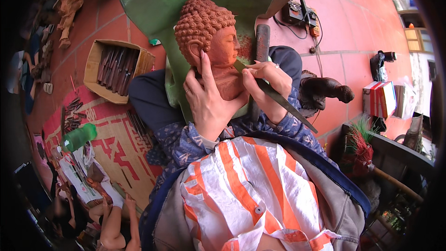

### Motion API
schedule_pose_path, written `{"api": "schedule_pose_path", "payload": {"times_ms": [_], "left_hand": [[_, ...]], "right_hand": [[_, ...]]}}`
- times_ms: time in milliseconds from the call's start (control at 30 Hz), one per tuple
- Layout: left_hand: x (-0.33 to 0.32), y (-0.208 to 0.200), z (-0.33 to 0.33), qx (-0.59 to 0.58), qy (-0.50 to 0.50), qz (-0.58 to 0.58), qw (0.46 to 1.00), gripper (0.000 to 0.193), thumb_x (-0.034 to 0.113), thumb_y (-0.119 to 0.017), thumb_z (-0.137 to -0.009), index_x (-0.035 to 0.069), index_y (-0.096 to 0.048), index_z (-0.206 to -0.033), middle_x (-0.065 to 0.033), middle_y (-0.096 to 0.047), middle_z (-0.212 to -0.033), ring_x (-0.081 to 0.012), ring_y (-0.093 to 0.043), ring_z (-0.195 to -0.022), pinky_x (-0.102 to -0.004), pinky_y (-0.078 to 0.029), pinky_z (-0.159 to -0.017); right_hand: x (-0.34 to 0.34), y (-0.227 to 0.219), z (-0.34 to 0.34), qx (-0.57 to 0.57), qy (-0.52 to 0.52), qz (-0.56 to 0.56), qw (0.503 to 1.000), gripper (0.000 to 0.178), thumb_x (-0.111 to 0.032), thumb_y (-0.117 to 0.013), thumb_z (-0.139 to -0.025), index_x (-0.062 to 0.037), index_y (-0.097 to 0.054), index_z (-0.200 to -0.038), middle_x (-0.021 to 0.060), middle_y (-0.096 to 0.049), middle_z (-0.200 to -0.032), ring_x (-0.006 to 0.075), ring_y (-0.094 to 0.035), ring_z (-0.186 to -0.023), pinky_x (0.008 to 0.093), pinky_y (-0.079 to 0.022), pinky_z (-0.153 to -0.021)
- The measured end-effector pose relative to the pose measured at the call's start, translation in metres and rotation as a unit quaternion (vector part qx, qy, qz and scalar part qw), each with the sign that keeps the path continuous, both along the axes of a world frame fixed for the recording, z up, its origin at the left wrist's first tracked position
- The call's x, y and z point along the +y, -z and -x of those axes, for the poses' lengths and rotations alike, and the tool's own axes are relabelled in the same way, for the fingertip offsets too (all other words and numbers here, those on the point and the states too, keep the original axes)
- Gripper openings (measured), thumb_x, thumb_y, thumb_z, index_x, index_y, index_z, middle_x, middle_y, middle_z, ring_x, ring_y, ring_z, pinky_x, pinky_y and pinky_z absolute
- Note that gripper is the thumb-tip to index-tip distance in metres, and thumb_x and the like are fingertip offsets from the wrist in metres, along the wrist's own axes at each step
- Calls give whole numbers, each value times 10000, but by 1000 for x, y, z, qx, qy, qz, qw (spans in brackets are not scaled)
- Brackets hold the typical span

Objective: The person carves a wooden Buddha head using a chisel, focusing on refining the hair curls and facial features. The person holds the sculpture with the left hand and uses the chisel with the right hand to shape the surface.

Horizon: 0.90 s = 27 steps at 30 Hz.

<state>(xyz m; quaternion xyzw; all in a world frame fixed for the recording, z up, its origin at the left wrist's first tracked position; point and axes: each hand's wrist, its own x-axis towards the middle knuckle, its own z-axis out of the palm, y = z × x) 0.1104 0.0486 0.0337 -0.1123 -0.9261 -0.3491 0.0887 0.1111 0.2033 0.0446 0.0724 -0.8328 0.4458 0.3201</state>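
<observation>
A reddish-brown carved Buddha head (pixel 211 42) with tight curls lies on a green plastic seat (pixel 153 7), its face turned to the right. My left hand (pixel 211 100) grips its neck and base, index finger stretched up beside the ear and thumb spread along the base. In my right hand (pixel 272 86) is a long, flat, dark file (pixel 292 111). The file's far tip touches or nearly touches the bust below the chin, and its other end points toward my right forearm. Behind that hand, a dark bar (pixel 262 42) runs along the seat, with reddish dust beside it.
An open cardboard box (pixel 104 90) of chisel-like tools stands at left, near a green bottle (pixel 80 137) on a patterned mat (pixel 116 158). To the right are a dark carving (pixel 325 90) and a corded power unit (pixel 293 13). Other people sit at lower left.
</observation>
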Motion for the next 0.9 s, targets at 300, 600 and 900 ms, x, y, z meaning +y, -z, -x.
{"api": "schedule_pose_path", "payload": {"times_ms": [300,600,900], "left_hand": [[0,-1,0,9,0,2,1000,1230,544,-869,-621,111,-229,-1578,-240,-403,-1271,-433,-465,-1123,-534,-425,-948],[-2,-3,1,-9,5,-5,1000,1270,466,-917,-585,97,-213,-1575,-234,-408,-1262,-435,-476,-1156,-527,-432,-975],[-5,-4,0,-1,9,-3,1000,1222,519,-882,-612,98,-245,-1566,-234,-415,-1270,-426,-480,-1125,-525,-443,-941]], "right_hand": [[-12,6,0,22,-20,4,1000,151,11,-784,-716,-19,-636,-732,144,-714,-804,273,-705,-765,350,-552,-690],[-15,5,4,26,-12,38,999,147,10,-779,-728,-2,-633,-740,132,-710,-794,292,-709,-797,354,-551,-723],[-16,-6,15,5,-12,90,996,130,8,-779,-740,5,-653,-770,129,-708,-801,275,-699,-781,347,-547,-700]]}}
